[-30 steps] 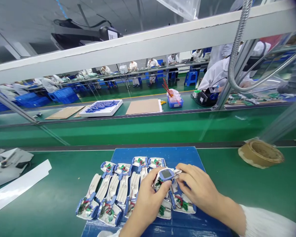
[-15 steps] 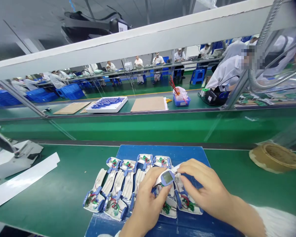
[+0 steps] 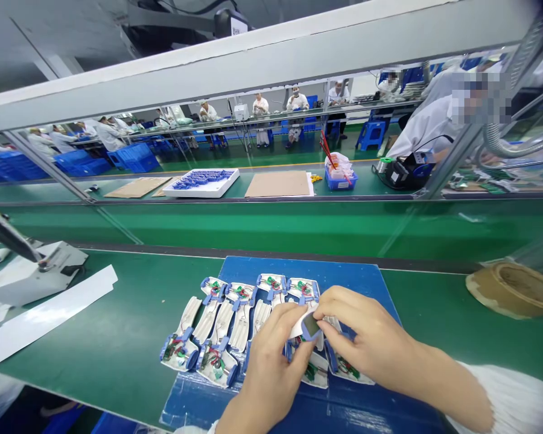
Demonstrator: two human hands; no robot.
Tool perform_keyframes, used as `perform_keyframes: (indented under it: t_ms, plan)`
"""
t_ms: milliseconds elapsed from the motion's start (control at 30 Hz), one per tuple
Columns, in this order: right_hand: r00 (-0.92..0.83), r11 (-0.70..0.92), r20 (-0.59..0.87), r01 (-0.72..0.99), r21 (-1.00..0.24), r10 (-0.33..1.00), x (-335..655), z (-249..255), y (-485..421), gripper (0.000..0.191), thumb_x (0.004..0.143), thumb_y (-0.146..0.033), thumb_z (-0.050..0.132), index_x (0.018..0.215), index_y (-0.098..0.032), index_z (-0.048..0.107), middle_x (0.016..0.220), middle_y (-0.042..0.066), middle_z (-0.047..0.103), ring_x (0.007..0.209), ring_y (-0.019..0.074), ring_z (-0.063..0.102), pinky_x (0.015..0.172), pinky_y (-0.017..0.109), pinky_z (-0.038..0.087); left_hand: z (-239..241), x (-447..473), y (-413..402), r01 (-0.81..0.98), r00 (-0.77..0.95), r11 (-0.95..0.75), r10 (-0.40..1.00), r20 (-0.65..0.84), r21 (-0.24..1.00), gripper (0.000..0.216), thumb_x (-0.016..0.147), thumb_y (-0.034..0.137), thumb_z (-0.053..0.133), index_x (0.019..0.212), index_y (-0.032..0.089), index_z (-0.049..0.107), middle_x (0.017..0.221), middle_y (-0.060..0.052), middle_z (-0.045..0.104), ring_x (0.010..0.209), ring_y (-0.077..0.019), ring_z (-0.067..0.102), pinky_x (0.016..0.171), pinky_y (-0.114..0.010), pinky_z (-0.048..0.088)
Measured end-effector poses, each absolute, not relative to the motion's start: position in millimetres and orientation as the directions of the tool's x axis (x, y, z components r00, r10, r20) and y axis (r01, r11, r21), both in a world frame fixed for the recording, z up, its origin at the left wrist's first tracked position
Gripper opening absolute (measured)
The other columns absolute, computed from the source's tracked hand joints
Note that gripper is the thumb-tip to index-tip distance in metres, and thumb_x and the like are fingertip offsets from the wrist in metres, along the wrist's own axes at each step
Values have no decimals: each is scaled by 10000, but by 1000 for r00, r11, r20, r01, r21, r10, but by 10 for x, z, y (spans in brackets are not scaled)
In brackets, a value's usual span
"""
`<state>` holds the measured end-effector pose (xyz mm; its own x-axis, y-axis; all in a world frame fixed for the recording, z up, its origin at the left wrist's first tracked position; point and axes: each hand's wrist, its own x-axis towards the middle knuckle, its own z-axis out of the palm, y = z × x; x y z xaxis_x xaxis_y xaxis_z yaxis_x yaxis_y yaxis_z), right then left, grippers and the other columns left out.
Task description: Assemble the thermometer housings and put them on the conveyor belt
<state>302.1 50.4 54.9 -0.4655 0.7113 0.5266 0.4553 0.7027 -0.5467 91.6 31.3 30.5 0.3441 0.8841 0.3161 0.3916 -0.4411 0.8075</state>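
Both my hands hold one small white and blue device shell with a grey screen (image 3: 311, 326) above a blue mat (image 3: 298, 272). My left hand (image 3: 271, 367) pinches it from below and the left. My right hand (image 3: 366, 343) grips its right end with curled fingers. Beneath and to the left lie several open white and blue device halves (image 3: 217, 337) with green boards and red wires showing, laid in overlapping rows on the mat.
A brown tape roll (image 3: 507, 289) lies at the right on the green bench (image 3: 127, 325). A white paper strip (image 3: 54, 313) and a grey machine base (image 3: 31, 277) sit at the left. Beyond a clear screen, other workers sit along further benches with trays and cardboard.
The device shell has tilted and come lower between my hands, its screen now partly covered by my fingers. My head view has shifted left and down.
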Motion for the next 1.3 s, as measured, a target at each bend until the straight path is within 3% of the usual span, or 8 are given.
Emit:
perform_keyframes:
  t_ms: [133, 300, 533, 600, 733, 867, 1033, 1300]
  plan:
    - [-450, 681, 514, 435, -589, 731, 3018, 555, 476, 160, 1005, -98, 544, 1090, -214, 613, 1017, 32, 670, 914, 171, 614, 790, 338, 513, 344, 922, 291, 323, 290, -307, 933, 215, 895, 286, 970, 198, 653, 1236, 299, 680, 1157, -43, 708, 1064, -203, 662, 931, -312, 514]
    - [-470, 694, 511, 464, -550, 720, 3044, 578, 440, 130, 1023, -152, 581, 1134, -210, 617, 1068, 53, 651, 975, 201, 588, 827, 378, 498, 399, 919, 282, 194, 254, -150, 962, 98, 970, 226, 945, 281, 682, 1169, 270, 713, 1140, -46, 728, 1053, -228, 674, 973, -338, 508]
    - [-562, 807, 594, 510, -298, 575, 2988, 531, 428, 117, 1048, -133, 545, 1138, -147, 618, 1079, 101, 667, 945, 214, 571, 776, 395, 449, 325, 880, 198, 104, 244, 45, 967, -69, 994, 375, 974, 444, 661, 1317, 294, 657, 1383, -55, 667, 1268, -260, 601, 1097, -361, 453]
    - [-562, 813, 607, 511, -280, 563, 2969, 504, 417, 143, 1047, -122, 542, 1165, -138, 621, 1089, 104, 669, 922, 211, 568, 768, 395, 453, 297, 877, 162, 44, 273, 118, 954, -125, 992, 433, 989, 488, 636, 1382, 308, 607, 1358, -55, 671, 1170, -231, 642, 1009, -338, 508]
    - [-559, 777, 540, 467, -422, 629, 2961, 500, 381, 210, 1067, -120, 482, 1222, -161, 617, 1081, 78, 675, 949, 201, 604, 802, 380, 510, 268, 871, 125, -54, 378, 248, 902, -210, 967, 561, 1010, 521, 592, 1504, 289, 463, 948, -16, 690, 738, -147, 623, 708, -290, 534]
    - [-559, 740, 486, 469, -483, 672, 2949, 507, 383, 209, 1075, -168, 475, 1210, -182, 633, 1130, 81, 691, 991, 213, 654, 836, 388, 564, 289, 893, 122, -84, 404, 306, 881, -248, 948, 545, 1032, 545, 537, 1485, 248, 475, 814, 6, 642, 694, -134, 572, 668, -266, 494]
    - [-558, 817, 608, 483, -316, 565, 2883, 407, 402, 187, 1038, -103, 517, 1145, -125, 668, 1007, 105, 722, 904, 249, 678, 734, 409, 576, 299, 1016, 113, -124, 274, 327, 919, -284, 937, 544, 1046, 591, 460, 1394, 183, 546, 682, 25, 605, 584, -117, 520, 594, -247, 447]
    - [-452, 837, 738, 470, -281, 502, 2864, 270, 326, 205, 986, -14, 578, 1171, -48, 659, 1101, 168, 743, 1028, 244, 706, 859, 364, 621, 290, 1142, 104, -193, 173, 353, 931, -323, 915, 538, 1006, 631, 509, 1287, 186, 620, 776, -1, 645, 568, -108, 528, 539, -234, 455]
